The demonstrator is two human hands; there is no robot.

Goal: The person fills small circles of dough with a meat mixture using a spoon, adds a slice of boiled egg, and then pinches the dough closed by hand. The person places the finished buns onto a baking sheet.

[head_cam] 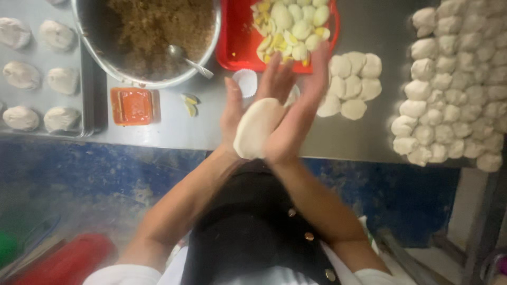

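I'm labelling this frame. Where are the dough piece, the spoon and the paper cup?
dough piece (256, 128), head view, middle of its flattened face
spoon (177, 51), head view, its bowl
paper cup (245, 82), head view, pleated centre

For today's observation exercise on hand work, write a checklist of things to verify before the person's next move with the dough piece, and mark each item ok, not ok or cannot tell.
1. Dough piece held between both palms, above the table edge: ok.
2. Left hand and right hand both touching the dough, fingers stretched out: ok.
3. Filling within reach: big metal bowl of brown mix with a spoon in it: ok.
4. Cut boiled eggs on the red tray: ok.
5. Spare dough balls right of the hands: ok.
6. Dough flattened evenly: cannot tell, hands cover part of it.
7. Free room on the tray of filled pieces at left: cannot tell, cut off by the frame.
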